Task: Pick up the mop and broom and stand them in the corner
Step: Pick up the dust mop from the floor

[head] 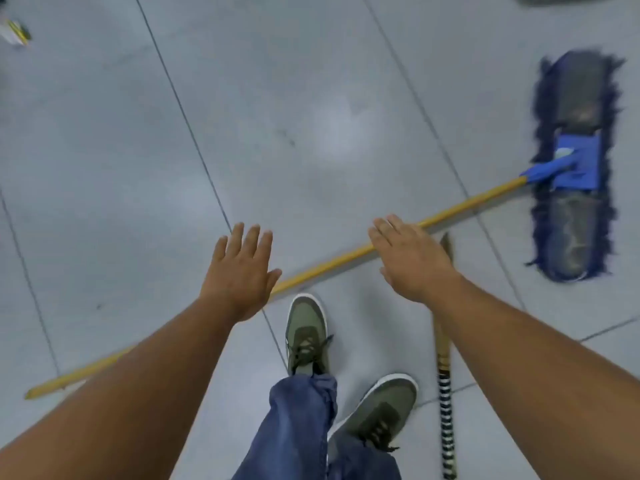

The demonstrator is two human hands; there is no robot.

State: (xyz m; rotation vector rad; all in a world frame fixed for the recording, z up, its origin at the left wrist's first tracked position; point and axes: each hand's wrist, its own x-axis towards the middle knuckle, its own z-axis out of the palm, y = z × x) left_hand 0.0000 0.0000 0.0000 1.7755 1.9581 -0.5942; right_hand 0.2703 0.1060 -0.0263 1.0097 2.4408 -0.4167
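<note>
Nothing of the task looks done yet: both tools lie flat on the grey tiled floor [104,150], and no corner shows in the view. The flat dust mop with a yellow wooden handle and a blue-fringed pad [329,263] stretches on a diagonal, its free end at the lower left and its pad at the upper right; the pad's own length runs nearly straight up and down the picture, across the handle. The broom with a tan stick and a black-and-white banded grip [444,393] lies nearly vertical in the picture, just right of the person's green shoes [306,332], its top end close beside the mop handle; which end carries the bristles cannot be told. The left hand [239,271] and the right hand [412,259] are both spread flat, fingers extended and holding nothing, poised over the mop handle. Still to come are both pickups and standing the tools up.
</note>
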